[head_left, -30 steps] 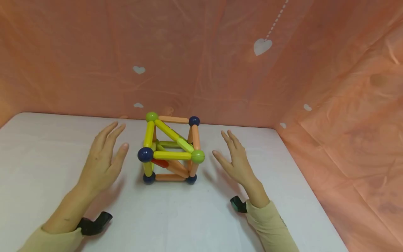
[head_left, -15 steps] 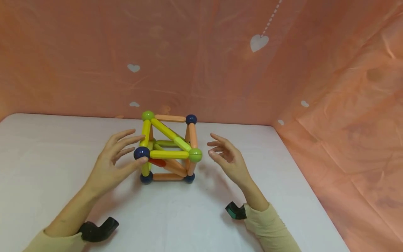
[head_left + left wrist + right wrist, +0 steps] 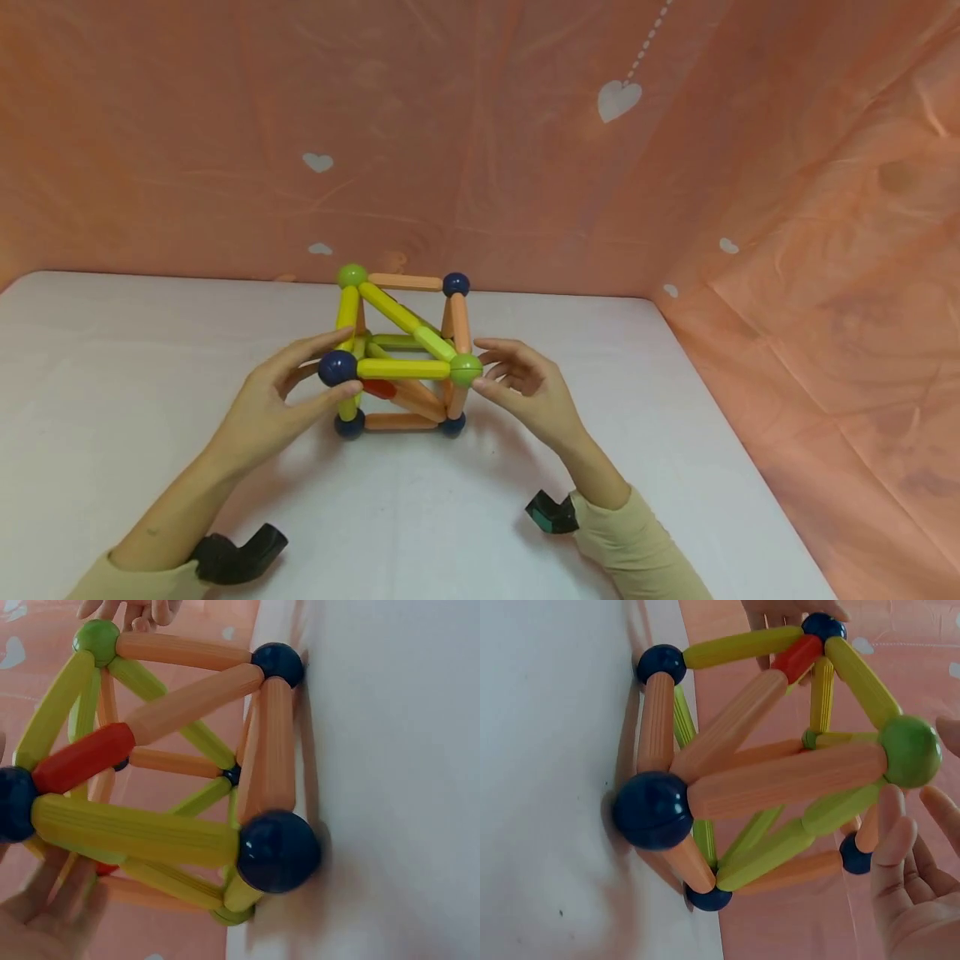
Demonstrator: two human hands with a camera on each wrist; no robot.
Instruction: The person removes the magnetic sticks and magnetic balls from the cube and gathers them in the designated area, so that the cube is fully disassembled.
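Observation:
A box-shaped building-toy frame (image 3: 405, 369) of coloured sticks and balls stands on the white table. Its sticks are yellow, lime, peach and red, joined by navy and green balls, with diagonals across some faces. My left hand (image 3: 264, 408) holds the near upper-left navy ball (image 3: 337, 367), thumb in front and fingers behind. At the opposite near upper corner, my right hand (image 3: 536, 396) has thumb and fingertips around the green ball (image 3: 910, 751). In the left wrist view the left fingers (image 3: 56, 892) are partly cut off beside the frame. The lower navy balls (image 3: 279, 851) rest on the table.
A white-covered table (image 3: 420, 517) lies under the frame. Behind it and along the right side hangs peach fabric (image 3: 480, 150) printed with white hearts. Black wrist devices (image 3: 238, 557) sit at both sleeve cuffs.
Both hands have moved inward from either side of the frame to its near upper corner balls, the left arriving first. Their fingers have closed around the balls; the frame stays in place on the table.

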